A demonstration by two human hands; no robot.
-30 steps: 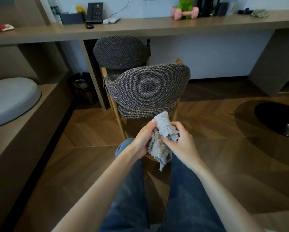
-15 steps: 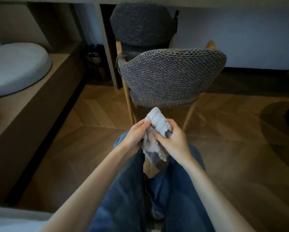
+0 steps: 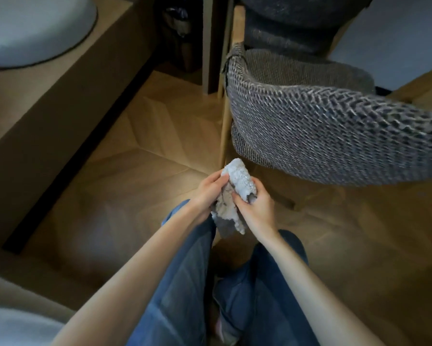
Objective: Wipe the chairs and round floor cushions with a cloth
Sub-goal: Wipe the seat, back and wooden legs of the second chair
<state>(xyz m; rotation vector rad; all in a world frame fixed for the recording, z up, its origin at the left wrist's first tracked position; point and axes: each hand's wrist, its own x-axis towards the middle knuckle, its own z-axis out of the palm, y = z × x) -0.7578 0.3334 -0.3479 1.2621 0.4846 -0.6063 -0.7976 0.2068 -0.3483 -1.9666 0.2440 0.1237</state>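
I have leaned closer — the woven chair (image 3: 335,126) now looms at right. My left hand (image 3: 210,191) and right hand (image 3: 256,208) both clutch the grey cloth (image 3: 235,196) over my knees — a round cushion (image 3: 32,28) lies far left.

1. The near chair (image 3: 335,136) stands ahead and to the right, its backrest turned toward the person.
2. A second chair (image 3: 292,26) stands directly behind the near one.
3. A round floor cushion (image 3: 32,28) lies on the raised platform (image 3: 60,101) at far left.
4. The cloth (image 3: 235,193) sits between the left hand (image 3: 207,191) and the right hand (image 3: 257,208), just before the near chair's lower left edge and above the person's legs (image 3: 185,283).
5. A bin (image 3: 180,33) stands on the floor (image 3: 135,158) between platform and chairs.
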